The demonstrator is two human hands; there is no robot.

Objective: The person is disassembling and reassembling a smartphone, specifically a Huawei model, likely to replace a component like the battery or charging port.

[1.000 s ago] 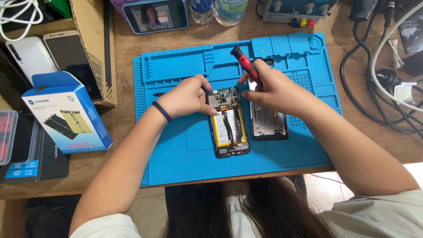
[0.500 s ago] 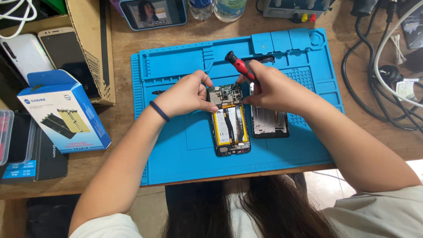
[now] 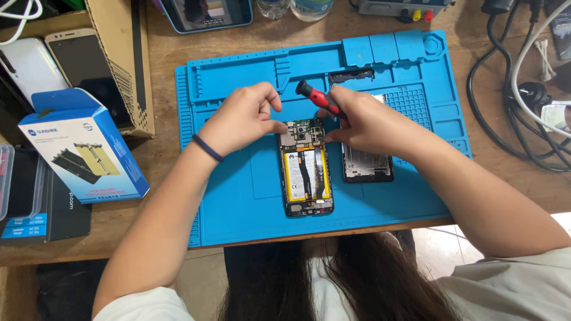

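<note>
An opened phone (image 3: pixel 306 169) with a yellow battery and bare circuit board lies on the blue repair mat (image 3: pixel 238 202). My left hand (image 3: pixel 244 116) rests at the phone's top left corner, fingertips pinched against its edge. My right hand (image 3: pixel 363 122) grips a red-and-black screwdriver (image 3: pixel 315 96), its tip hidden near the phone's top right. The phone's dark back cover (image 3: pixel 367 166) lies just to the right, partly under my right hand.
A small black part (image 3: pixel 351 75) sits near the mat's top trays. A blue box (image 3: pixel 83 145) and black packs are at left, with a cardboard box (image 3: pixel 119 53) and phones behind. A tablet (image 3: pixel 205 13) stands at the back. Cables (image 3: pixel 523 89) trail at right.
The view has shifted slightly. My right hand with the screwdriver has tilted a little, staying at the phone's top; my left hand keeps its hold at the top left corner.
</note>
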